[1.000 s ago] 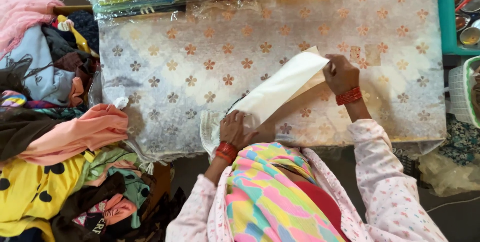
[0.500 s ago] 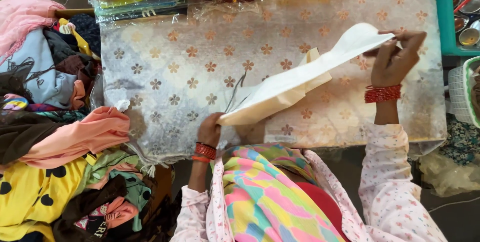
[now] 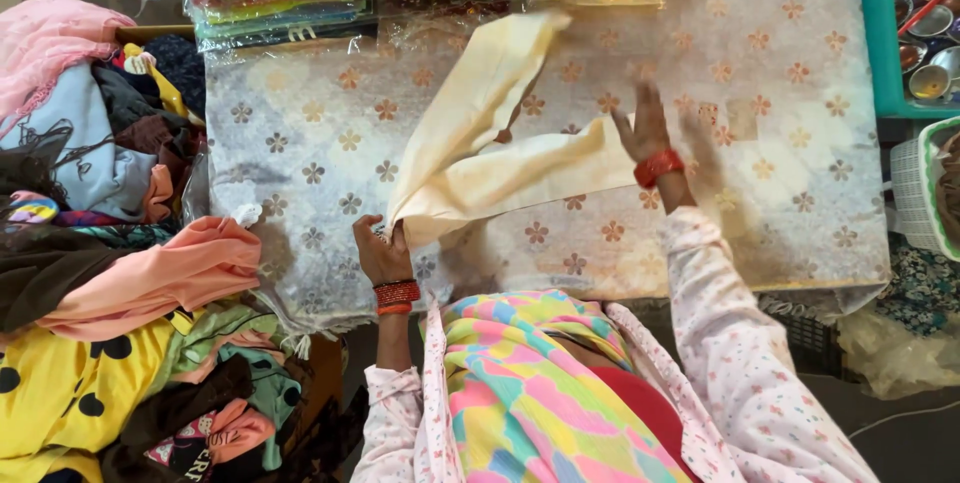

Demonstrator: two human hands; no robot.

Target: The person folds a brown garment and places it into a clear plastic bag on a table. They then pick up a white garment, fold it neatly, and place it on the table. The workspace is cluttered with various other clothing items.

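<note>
Two hands: both on one cream-coloured folded cloth piece (image 3: 480, 158), which lies on the worktop's middle.
Left hand (image 3: 383, 255): grip pinched together on the cream cloth's near left corner, by the worktop's near edge; red bangles on the wrist.
Right hand (image 3: 648, 131): fingers spread apart and flat, pressing the cloth's right end down; clamped on nothing.
Cloth position: one long fold runs up and away toward the far packets, another runs right to the flat hand; the two meet at the pinched corner.
Worktop cover: one pale sheer fabric with brown flower motifs (image 3: 800, 143), spread over the whole worktop (image 3: 810, 283); its fringe hangs off the near left corner.
Far edge: at least three clear plastic packets of folded coloured fabric (image 3: 280, 8) in a row, the cream cloth's far tip touching them.
Left side: one loose heap of mixed garments, pink, peach, yellow and dark (image 3: 110, 243), pressing against the worktop's left edge.
Right side: one teal tray of small metal bowls (image 3: 925, 33), just beyond the right edge.
Open room: bare flowered cover right of the flat hand and left of the cream cloth.
</note>
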